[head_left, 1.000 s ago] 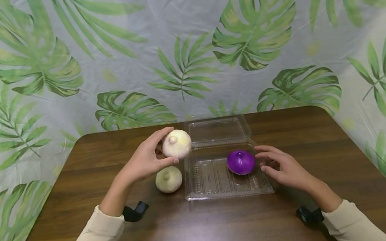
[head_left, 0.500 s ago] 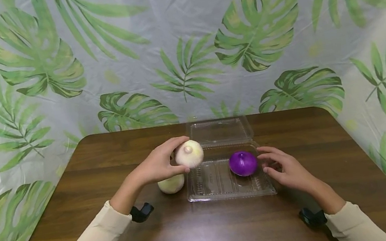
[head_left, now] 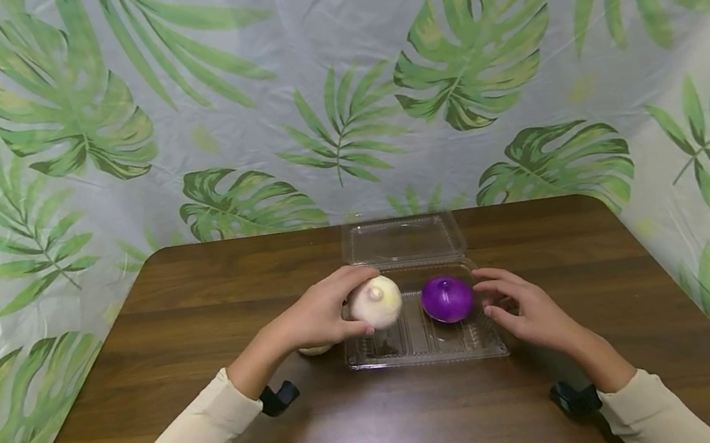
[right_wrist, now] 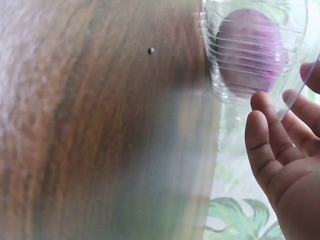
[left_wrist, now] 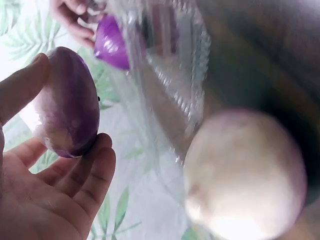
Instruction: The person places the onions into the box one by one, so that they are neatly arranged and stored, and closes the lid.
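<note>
My left hand (head_left: 327, 312) grips a round onion (head_left: 377, 302), pale on top with a small nub, above the left part of a clear plastic clamshell container (head_left: 417, 358). The left wrist view shows this held onion's purple side (left_wrist: 75, 102) between thumb and fingers. A bright purple onion (head_left: 447, 299) sits in the container's right part. My right hand (head_left: 530, 310) is at the container's right edge, fingers loosely bent, fingertips at or very near the wall. Another pale onion (head_left: 315, 351) lies on the table left of the container, mostly hidden under my left hand; the left wrist view shows it large (left_wrist: 245, 175).
The container's lid (head_left: 402, 239) lies folded back toward the table's far edge. The brown wooden table (head_left: 386, 431) stands before a hanging leaf-patterned sheet (head_left: 331, 64). A black strap (head_left: 280, 399) is on my left wrist, another strap (head_left: 574, 399) on my right.
My left hand has carried the pale onion rightward and lower, from beside the container to above its left part, covering most of the onion on the table. My right hand has barely moved.
</note>
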Demonstrator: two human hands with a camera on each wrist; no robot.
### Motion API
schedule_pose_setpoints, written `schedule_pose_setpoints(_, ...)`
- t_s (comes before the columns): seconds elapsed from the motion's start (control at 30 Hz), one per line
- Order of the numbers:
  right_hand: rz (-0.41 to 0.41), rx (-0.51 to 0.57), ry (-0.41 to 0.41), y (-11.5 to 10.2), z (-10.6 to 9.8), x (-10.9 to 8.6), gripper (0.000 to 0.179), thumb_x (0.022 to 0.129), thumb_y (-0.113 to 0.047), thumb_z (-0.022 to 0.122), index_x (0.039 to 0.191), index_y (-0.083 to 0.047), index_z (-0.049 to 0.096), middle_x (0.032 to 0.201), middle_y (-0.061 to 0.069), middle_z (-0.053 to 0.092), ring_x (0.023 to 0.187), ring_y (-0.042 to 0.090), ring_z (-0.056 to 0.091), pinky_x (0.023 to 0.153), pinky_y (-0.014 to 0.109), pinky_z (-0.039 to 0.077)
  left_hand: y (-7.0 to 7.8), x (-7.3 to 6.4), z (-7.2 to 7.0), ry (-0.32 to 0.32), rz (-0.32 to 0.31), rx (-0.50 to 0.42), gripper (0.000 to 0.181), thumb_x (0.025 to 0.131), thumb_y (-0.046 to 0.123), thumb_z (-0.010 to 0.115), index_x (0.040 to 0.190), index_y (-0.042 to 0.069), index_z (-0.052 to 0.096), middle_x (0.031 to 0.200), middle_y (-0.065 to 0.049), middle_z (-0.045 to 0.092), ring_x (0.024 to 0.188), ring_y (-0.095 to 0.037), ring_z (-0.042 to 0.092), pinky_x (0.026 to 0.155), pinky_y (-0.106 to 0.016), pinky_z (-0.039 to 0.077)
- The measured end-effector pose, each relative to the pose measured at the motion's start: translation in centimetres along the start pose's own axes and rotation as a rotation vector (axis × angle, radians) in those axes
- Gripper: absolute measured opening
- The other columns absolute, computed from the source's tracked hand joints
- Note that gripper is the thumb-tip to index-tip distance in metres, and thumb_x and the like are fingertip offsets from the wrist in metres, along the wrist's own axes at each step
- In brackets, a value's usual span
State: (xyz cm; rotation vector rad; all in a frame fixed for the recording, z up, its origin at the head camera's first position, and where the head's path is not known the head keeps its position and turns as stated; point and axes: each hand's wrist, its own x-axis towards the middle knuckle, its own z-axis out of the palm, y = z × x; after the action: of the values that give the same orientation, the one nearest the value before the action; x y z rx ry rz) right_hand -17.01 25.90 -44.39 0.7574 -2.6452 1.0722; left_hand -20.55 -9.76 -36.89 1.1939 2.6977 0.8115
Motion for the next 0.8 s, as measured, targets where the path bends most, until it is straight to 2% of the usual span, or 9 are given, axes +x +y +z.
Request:
schedule_pose_setpoints(0.17, -0.001, -0.006, 0.002, 0.1, 0.1, 0.1, 0.031, 0.091, -0.001, 0.066, 0.122, 0.000, 0.065, 0.142, 0.017, 0.053, 0.094, 0.018, 0.068, 0.076, 0.028, 0.059, 0.1, 0.4, 1.7, -0.033, 0.032, 0.027, 0.077, 0.079, 0.024, 0.083, 0.145, 0.008, 0.047, 0.143, -0.010, 0.052, 0.131, -0.025, 0.054, 0.104, -0.044, 0.050)
schedule_pose_setpoints(0.43, -0.006, -0.008, 0.001, 0.2, 0.1, -0.1, 0.031, 0.091, -0.002, 0.066, 0.122, -0.001, 0.064, 0.143, 0.017, 0.052, 0.093, 0.013, 0.066, 0.075, 0.026, 0.058, 0.0, 0.8, 4.0, -0.085, 0.018, 0.063, 0.078, 0.079, 0.025, 0.083, 0.146, 0.010, 0.047, 0.142, -0.008, 0.053, 0.125, -0.025, 0.058, 0.101, -0.041, 0.052)
schedule_pose_setpoints(0.6, -0.007, -0.005, 0.000, 0.3, 0.2, -0.1, 0.031, 0.092, -0.002, 0.066, 0.123, -0.001, 0.064, 0.143, 0.017, 0.052, 0.093, 0.013, 0.066, 0.076, 0.026, 0.057, -0.3, 1.1, 4.9, -0.108, 0.020, 0.091, 0.078, 0.079, 0.024, 0.083, 0.147, 0.012, 0.046, 0.142, -0.007, 0.053, 0.123, -0.025, 0.060, 0.101, -0.040, 0.052)
schedule_pose_setpoints(0.8, -0.013, -0.005, 0.000, 0.2, 0.1, -0.1, 0.030, 0.092, -0.002, 0.065, 0.122, -0.002, 0.064, 0.143, 0.017, 0.052, 0.093, 0.013, 0.067, 0.075, 0.026, 0.058, -0.3, 1.4, 5.1, -0.118, 0.026, 0.100, 0.076, 0.080, 0.026, 0.082, 0.146, 0.013, 0.047, 0.143, -0.007, 0.052, 0.122, -0.025, 0.060, 0.099, -0.040, 0.053)
